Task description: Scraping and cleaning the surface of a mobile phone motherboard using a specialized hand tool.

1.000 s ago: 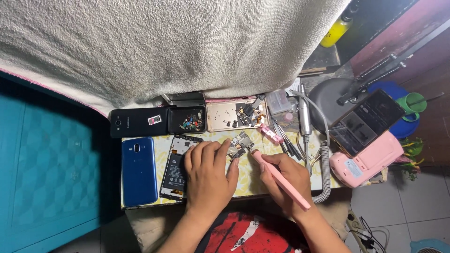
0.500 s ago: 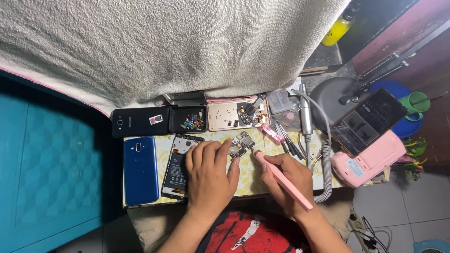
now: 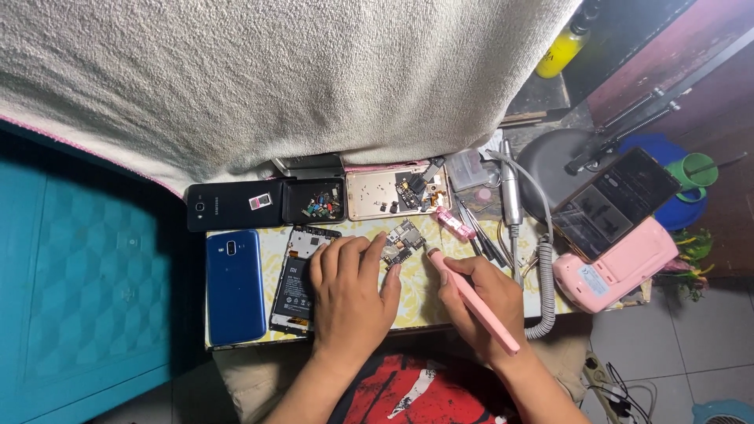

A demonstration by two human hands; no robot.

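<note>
Two hands are showing: the left hand [image 3: 351,294] and the right hand [image 3: 479,302]. One pink pen-shaped tool [image 3: 473,302] is lying in the right. Two closed phones are lying on the worktop [image 3: 416,306], one black phone [image 3: 233,206] and one blue phone [image 3: 235,286]. One opened phone frame [image 3: 296,279], one small circuit board [image 3: 402,242], one gold back shell [image 3: 397,191] and one black parts tray [image 3: 314,201] are sitting there too.

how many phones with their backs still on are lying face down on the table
2: a black rectangular phone at the table's far left edge, and a blue rectangular phone just nearer the person. Others may be hidden under the white towel.
</note>
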